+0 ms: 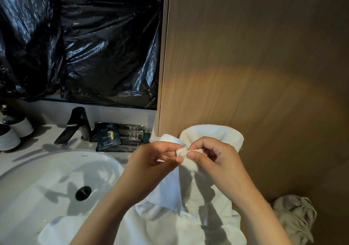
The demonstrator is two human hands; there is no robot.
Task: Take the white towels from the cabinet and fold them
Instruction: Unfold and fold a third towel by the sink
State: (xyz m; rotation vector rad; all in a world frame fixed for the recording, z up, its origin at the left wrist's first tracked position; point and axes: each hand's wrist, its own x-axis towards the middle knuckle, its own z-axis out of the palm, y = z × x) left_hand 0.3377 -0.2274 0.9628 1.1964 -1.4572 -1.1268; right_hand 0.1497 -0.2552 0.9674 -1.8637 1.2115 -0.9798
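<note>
L hand [156, 159] & R hand [213, 157] each pinch the same bunched corner of a soft white terry towel [209, 134], fingertips nearly touching. The towel hangs in limp folds in front of the wood-grain panel [255, 55], just right of the glossy oval sink [43, 171]. Matte black faucet [75, 125] and crinkly black plastic sheet [85, 36] sit behind.

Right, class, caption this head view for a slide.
Left hand and right hand pinch a bunched white towel beside the sink and wooden panel.
</note>
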